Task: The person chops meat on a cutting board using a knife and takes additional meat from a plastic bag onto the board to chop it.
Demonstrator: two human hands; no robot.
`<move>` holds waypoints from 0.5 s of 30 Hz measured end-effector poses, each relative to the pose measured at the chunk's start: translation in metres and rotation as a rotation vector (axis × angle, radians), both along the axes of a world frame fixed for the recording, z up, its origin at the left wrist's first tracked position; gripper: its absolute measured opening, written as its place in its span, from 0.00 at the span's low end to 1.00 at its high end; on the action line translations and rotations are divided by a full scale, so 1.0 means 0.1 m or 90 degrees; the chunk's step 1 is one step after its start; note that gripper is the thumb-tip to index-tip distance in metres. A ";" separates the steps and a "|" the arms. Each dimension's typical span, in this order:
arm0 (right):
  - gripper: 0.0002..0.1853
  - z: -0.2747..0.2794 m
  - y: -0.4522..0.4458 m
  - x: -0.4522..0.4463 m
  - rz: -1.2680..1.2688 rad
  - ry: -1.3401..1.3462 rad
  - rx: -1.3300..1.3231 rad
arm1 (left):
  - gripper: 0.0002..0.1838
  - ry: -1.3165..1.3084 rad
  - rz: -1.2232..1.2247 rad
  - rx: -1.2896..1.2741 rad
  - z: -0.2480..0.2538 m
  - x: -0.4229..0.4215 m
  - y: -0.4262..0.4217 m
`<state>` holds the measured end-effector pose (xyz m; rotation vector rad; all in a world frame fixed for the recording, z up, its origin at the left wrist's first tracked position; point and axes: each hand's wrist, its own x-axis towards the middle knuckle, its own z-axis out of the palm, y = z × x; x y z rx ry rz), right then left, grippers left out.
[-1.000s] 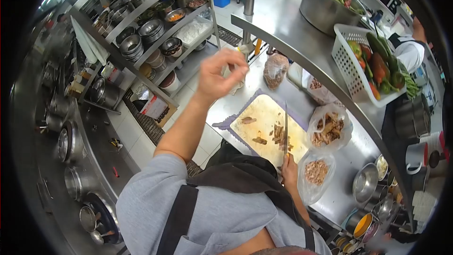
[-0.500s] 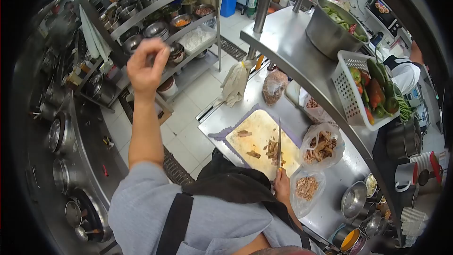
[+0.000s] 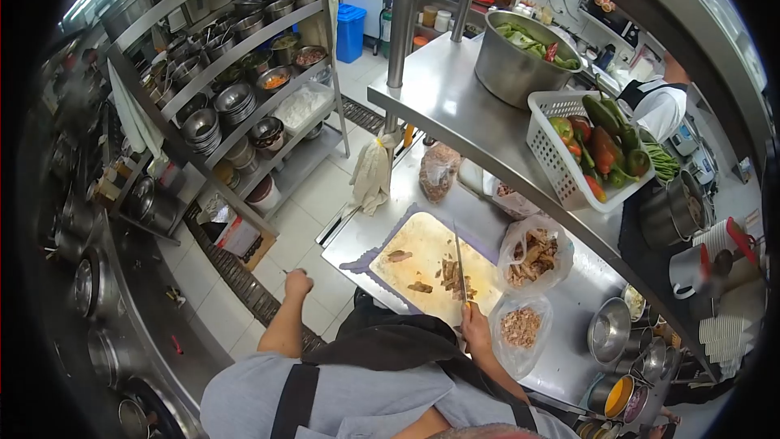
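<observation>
My right hand [image 3: 475, 327] grips the handle of a knife [image 3: 460, 264], its long blade resting over a pale cutting board [image 3: 398, 280]. Beside the blade lie chopped pieces of brown meat [image 3: 452, 278], with a smaller piece [image 3: 420, 287] and another [image 3: 399, 256] farther left on the board. A purple cloth [image 3: 363, 265] shows around the board's edge. Away from the table, over the floor, my left hand [image 3: 298, 284] is closed; a small dark tip shows at its fingers, too small to name.
Right of the board stand an open bag of meat strips [image 3: 532, 256] and a bag of finely chopped meat [image 3: 522, 327]. A steel shelf [image 3: 439, 114] overhangs the table, bearing a large pot [image 3: 520, 73] and a vegetable basket [image 3: 561, 162]. A rack of bowls [image 3: 236, 102] stands at left.
My left hand has dropped from a raised position in front of the rack to low beside the table. My right hand keeps the knife on the board. The view has shifted slightly.
</observation>
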<state>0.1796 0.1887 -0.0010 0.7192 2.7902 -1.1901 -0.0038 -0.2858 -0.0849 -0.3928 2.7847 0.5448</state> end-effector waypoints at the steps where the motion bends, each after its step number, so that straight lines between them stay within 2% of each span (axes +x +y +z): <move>1: 0.20 0.03 0.01 -0.02 -0.002 -0.012 -0.015 | 0.17 0.063 -0.008 0.041 0.20 -0.07 0.26; 4: 0.20 0.12 0.02 0.00 -0.004 -0.019 -0.016 | 0.16 0.245 -0.064 0.190 0.84 -0.27 0.81; 6: 0.21 0.30 -0.02 -0.06 -0.002 -0.010 -0.001 | 0.15 0.294 -0.088 0.268 1.31 -0.33 1.10; 7: 0.21 0.50 -0.08 -0.08 -0.024 -0.033 -0.061 | 0.15 0.298 -0.121 0.292 1.46 -0.36 1.22; 8: 0.21 0.61 -0.13 -0.08 -0.048 -0.060 -0.124 | 0.15 0.298 -0.155 0.314 1.55 -0.40 1.33; 10: 0.22 0.18 -0.03 -0.05 -0.022 0.002 -0.058 | 0.15 0.351 -0.271 0.330 1.56 -0.44 1.58; 11: 0.27 0.52 -0.09 -0.10 -0.043 -0.134 -0.138 | 0.15 0.370 -0.328 0.364 1.55 -0.41 1.73; 13: 0.28 0.31 -0.07 -0.09 -0.040 -0.106 -0.145 | 0.13 0.389 -0.479 0.391 1.53 -0.33 2.06; 15: 0.22 0.50 -0.14 -0.14 -0.081 -0.081 -0.360 | 0.15 0.386 -0.618 0.435 1.61 -0.14 2.39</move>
